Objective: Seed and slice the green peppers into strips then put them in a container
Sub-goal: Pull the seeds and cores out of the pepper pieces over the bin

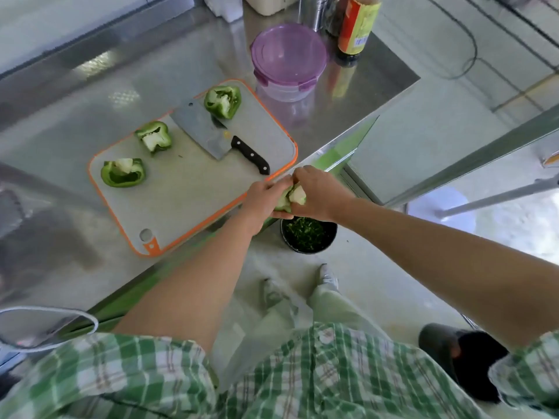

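Note:
Three green pepper halves lie cut side up on the grey, orange-rimmed cutting board (193,189): one at the far end (223,101), one in the middle left (154,137), one at the near left (123,173). A cleaver (211,133) with a black handle lies on the board. Off the board's right edge, my left hand (260,201) holds a fourth pepper half (286,199), and my right hand (317,192) pinches its pale seed core (298,195). Both hands are above a black bin (308,234) on the floor. A lidded purple container (289,60) stands beyond the board.
The steel counter (75,116) carries a sauce bottle (357,25) and a metal canister (314,10) at the back. A white-rimmed board (45,328) lies at the near left. A dark stool (453,352) and my shoes are on the floor.

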The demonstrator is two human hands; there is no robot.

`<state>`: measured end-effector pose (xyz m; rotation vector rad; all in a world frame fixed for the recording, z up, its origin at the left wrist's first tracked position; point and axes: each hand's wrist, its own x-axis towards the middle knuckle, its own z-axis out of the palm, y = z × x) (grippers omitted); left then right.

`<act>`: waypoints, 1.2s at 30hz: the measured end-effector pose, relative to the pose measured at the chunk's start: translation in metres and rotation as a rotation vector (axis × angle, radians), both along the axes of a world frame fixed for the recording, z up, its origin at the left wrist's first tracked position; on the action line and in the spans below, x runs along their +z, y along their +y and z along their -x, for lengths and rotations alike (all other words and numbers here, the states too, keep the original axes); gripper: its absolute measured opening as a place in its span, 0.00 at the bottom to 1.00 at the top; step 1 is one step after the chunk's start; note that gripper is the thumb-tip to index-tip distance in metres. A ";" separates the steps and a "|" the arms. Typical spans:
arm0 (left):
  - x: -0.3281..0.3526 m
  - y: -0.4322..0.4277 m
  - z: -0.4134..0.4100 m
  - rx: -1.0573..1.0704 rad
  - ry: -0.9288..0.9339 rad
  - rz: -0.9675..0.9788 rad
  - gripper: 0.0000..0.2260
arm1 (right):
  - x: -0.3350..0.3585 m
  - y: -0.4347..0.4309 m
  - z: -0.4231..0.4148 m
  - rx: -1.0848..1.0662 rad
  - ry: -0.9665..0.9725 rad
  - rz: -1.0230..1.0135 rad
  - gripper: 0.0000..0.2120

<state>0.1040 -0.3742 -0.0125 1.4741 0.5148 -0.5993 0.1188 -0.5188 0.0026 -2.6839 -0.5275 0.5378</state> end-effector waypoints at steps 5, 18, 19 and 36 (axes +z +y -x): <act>-0.020 -0.038 0.004 0.067 0.078 0.029 0.12 | -0.019 -0.029 0.004 -0.081 0.025 0.078 0.20; -0.085 -0.106 0.003 0.251 0.260 0.028 0.05 | -0.108 -0.091 0.012 -0.305 0.139 -0.143 0.20; -0.090 -0.108 0.003 0.244 0.267 0.019 0.05 | -0.113 -0.090 0.011 -0.280 0.116 -0.094 0.20; -0.168 -0.100 -0.009 0.301 0.424 0.072 0.16 | -0.183 -0.097 -0.003 -0.589 0.476 -0.405 0.13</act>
